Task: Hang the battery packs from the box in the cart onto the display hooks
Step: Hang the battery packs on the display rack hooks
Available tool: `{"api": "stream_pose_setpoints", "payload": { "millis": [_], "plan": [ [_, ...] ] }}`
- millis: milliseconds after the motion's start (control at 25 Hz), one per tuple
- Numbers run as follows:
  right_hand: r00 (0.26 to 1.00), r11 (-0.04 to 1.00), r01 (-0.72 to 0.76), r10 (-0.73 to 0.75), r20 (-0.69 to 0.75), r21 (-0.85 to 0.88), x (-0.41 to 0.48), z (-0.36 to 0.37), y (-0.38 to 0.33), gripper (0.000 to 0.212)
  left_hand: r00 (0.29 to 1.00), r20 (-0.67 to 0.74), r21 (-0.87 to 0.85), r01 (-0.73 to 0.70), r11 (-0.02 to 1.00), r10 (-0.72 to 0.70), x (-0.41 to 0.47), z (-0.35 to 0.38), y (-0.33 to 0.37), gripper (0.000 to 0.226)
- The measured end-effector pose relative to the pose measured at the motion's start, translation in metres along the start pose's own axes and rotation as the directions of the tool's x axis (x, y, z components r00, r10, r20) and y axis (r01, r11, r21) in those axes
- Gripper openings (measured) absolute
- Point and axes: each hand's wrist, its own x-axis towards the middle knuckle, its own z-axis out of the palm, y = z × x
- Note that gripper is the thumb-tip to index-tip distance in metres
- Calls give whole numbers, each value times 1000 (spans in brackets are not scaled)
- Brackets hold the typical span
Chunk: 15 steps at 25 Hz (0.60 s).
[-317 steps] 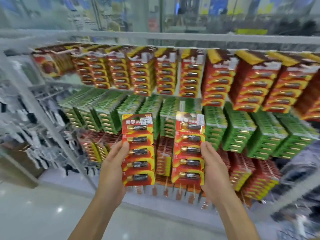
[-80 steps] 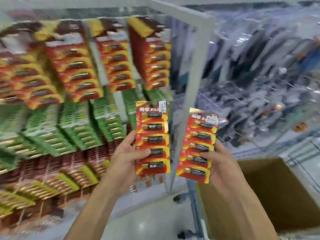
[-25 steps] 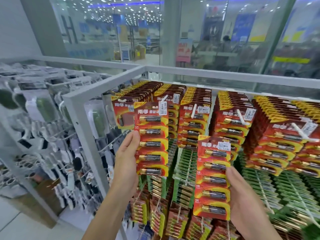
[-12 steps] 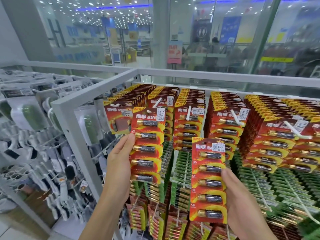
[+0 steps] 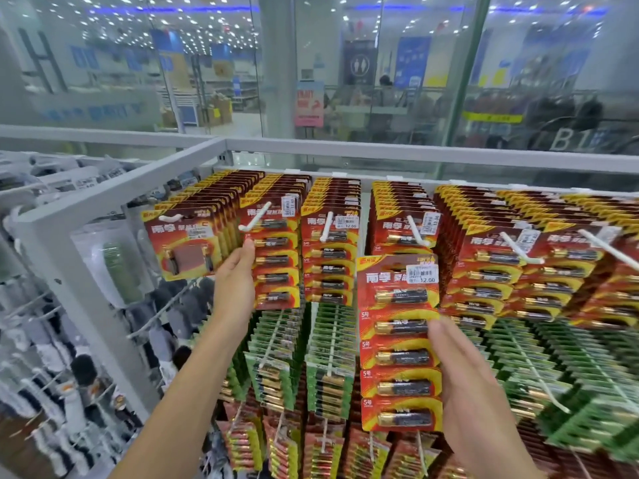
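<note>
Behind the grey rack frame (image 5: 114, 198), a glassed mall is blurring. The left hand (image 5: 235, 281) is gripping one battery pack (image 5: 276, 257) by its edge at a white hook (image 5: 254, 219). The right hand (image 5: 473, 385) is clasping a second pack (image 5: 397, 340). Both are probably light, stiffish card, safest held by the edges.

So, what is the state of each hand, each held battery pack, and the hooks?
Left hand: grips edge of the left pack.
Left pack: upright, seemingly threaded on a hook.
Right hand: grips edge of the right pack.
Right pack: upright, on no hook.
Top-row hooks: loaded with red packs.
</note>
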Motion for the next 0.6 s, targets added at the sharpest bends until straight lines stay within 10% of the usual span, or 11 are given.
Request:
{"api": "stream_pose_setpoints", "payload": {
  "millis": [200,360,600],
  "plan": [
    [988,987,157,-157,1,-25,-14,0,-21,42,997,-31,93,-72,993,76,20,5,-20,91],
    [979,977,200,-203,-28,-76,-11,3,-27,34,988,-58,152,-131,980,141,18,2,-26,38],
    [976,970,217,-218,5,-108,10,9,-21,24,972,-51,267,-209,941,231,16,-6,-32,39]
  ]
}}
